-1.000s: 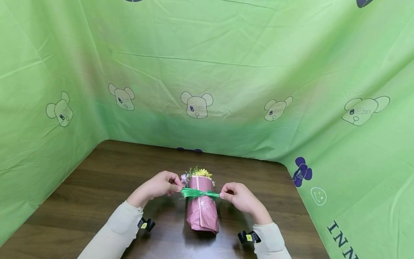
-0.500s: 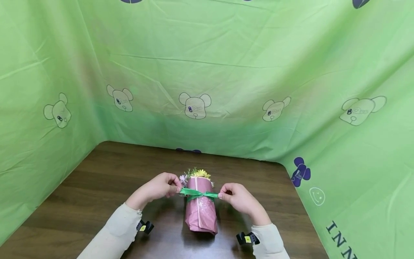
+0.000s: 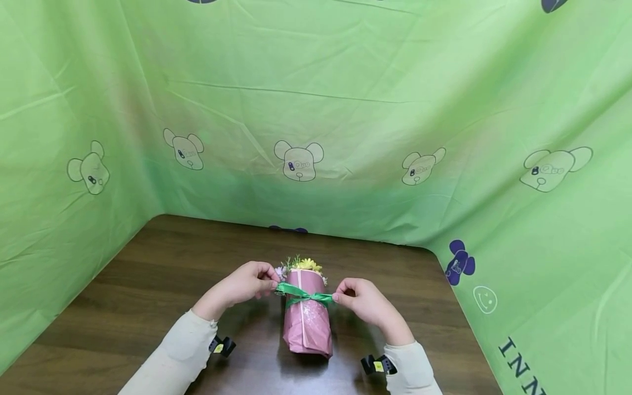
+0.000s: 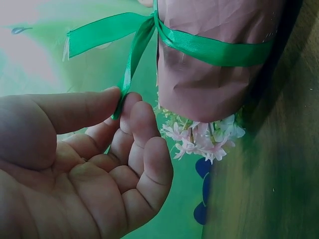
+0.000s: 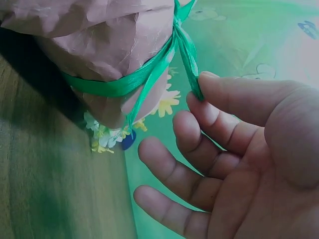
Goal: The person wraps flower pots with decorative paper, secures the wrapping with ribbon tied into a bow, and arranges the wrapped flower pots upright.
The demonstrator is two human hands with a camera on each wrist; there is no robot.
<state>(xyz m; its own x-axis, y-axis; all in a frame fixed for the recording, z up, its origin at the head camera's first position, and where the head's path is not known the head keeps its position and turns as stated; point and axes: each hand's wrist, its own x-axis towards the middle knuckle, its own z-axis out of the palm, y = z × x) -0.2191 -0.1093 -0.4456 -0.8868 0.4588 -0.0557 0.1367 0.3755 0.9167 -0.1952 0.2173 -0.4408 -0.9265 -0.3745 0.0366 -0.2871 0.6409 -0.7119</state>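
Note:
A bouquet wrapped in pink paper [image 3: 307, 327] lies on the table, its yellow flowers [image 3: 310, 264] and pale blossoms pointing away from me. Around its middle runs a green ribbon [image 3: 298, 292], crossed or knotted at the front. My left hand [image 3: 249, 282] pinches one part of the ribbon between thumb and forefinger; in the left wrist view a frayed ribbon end [image 4: 94, 35] hangs free. On the other side, my right hand [image 3: 367, 302] pinches another part, which looks folded over in the right wrist view. A second loose tail [image 5: 144, 99] dangles there against the paper.
The dark wooden table [image 3: 197, 247] stretches out around the bouquet. A green cloth [image 3: 355, 120] printed with bear heads encloses the table at the back and both sides. Black wrist cameras [image 3: 222, 346] sit at both cuffs.
The left hand's stretch of ribbon now slants up a little more towards the hand. Both hands keep their pinch, and the bouquet stays in place.

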